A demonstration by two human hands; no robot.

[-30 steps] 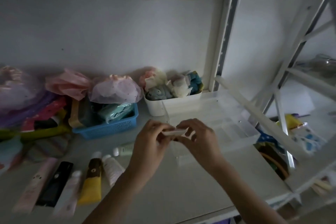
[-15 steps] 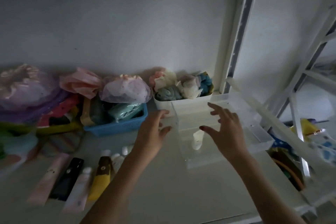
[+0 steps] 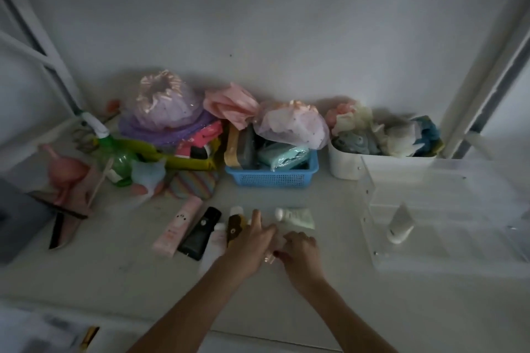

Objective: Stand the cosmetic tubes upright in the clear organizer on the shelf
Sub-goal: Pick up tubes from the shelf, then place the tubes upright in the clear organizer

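Observation:
Several cosmetic tubes lie side by side on the white shelf: a pink tube (image 3: 177, 226), a black tube (image 3: 200, 233), a pale tube (image 3: 217, 238), a yellow-brown tube (image 3: 235, 222) and a mint tube (image 3: 296, 216). My left hand (image 3: 252, 242) is spread over the yellow-brown tube with its fingers apart. My right hand (image 3: 301, 252) curls its fingers down on a white tube (image 3: 277, 238), which is mostly hidden between the hands. At the right stands the clear organizer (image 3: 368, 209), with one white tube (image 3: 400, 226) standing cap-down inside.
A blue basket (image 3: 272, 178) and a white bin (image 3: 344, 163) of soft items sit behind the tubes. Bags, a green bottle (image 3: 119, 157) and a pink stand (image 3: 67, 178) crowd the left. A shelf post (image 3: 470, 112) rises at the right.
Both hands left the organizer, where a white tube now stands, and came left and down onto the row of lying tubes. The view swung left.

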